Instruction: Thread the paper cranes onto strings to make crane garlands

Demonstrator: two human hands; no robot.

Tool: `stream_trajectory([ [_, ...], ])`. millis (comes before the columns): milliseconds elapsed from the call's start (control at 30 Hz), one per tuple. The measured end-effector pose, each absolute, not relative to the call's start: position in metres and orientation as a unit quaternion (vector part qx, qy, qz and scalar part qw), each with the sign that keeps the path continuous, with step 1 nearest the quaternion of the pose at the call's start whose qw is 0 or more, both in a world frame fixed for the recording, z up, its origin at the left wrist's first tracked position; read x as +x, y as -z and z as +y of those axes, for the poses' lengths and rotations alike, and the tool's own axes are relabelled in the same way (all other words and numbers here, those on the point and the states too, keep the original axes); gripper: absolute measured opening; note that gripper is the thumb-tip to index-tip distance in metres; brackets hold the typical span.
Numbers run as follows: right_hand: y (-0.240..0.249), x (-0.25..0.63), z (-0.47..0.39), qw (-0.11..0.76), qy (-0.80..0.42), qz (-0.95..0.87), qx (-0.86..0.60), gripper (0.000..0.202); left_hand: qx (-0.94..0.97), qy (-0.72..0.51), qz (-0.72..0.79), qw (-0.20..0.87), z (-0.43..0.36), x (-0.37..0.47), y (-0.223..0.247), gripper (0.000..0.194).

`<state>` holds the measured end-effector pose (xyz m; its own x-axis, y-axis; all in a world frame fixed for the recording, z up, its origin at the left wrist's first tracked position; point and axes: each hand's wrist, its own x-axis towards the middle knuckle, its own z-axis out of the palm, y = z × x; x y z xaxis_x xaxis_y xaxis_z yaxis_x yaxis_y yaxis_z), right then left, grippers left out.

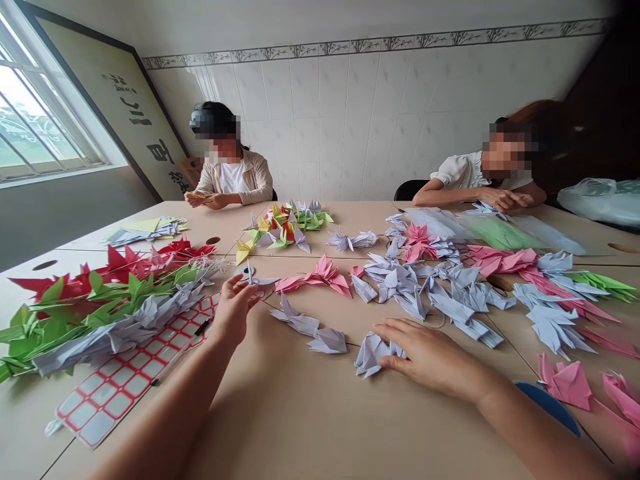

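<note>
My left hand [233, 312] pinches a pale blue paper crane [259, 280] between thumb and fingertips, held just above the table with one point upright. My right hand [425, 353] is curved over a small bundle of pale blue folded cranes [371, 355], its thumb along the near side and its fingers along the far side. Between the two hands lie more pale blue cranes [327, 341] in a short row. Just beyond them is a pink bunch of cranes [320, 277]. What the fingers of my right hand cover is hidden.
Strings of red cranes [125, 263], green cranes [95, 303] and pale blue cranes [115, 337] lie left, beside a red-bordered label sheet [125, 380]. Piles of pale blue cranes [400, 283] spread right. A blue round object [547, 407] sits under my right forearm. Two people sit opposite.
</note>
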<state>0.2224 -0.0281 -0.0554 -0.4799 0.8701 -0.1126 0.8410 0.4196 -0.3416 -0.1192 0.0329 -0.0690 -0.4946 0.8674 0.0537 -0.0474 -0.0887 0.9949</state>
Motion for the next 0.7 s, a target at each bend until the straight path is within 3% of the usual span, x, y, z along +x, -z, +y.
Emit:
stream_trajectory([
  [167, 0.042, 0.231, -0.030, -0.033, -0.253, -0.822, -0.508, 0.087, 0.509, -0.591, 0.585, 0.222, 0.018, -0.104, 0.073, 0.056],
  [300, 0.050, 0.237, -0.029, -0.010, -0.243, -0.828, -0.506, 0.076, 0.706, -0.467, 0.478, 0.236, -0.013, -0.071, 0.065, 0.044],
  [367, 0.056, 0.235, -0.028, 0.029, -0.223, -0.838, -0.497, 0.065, 0.807, -0.361, 0.389, 0.259, -0.026, -0.055, 0.063, 0.049],
  [500, 0.061, 0.222, -0.028, 0.078, -0.206, -0.843, -0.491, 0.051, 0.940, -0.128, 0.275, 0.154, -0.032, -0.047, 0.063, 0.047],
  [600, 0.063, 0.211, -0.029, 0.093, -0.216, -0.845, -0.480, 0.050, 0.931, -0.133, 0.328, 0.088, -0.023, -0.056, 0.063, 0.024],
  [700, 0.067, 0.207, -0.029, 0.105, -0.229, -0.843, -0.475, 0.053, 0.912, -0.163, 0.373, 0.059, -0.018, -0.062, 0.063, 0.024],
])
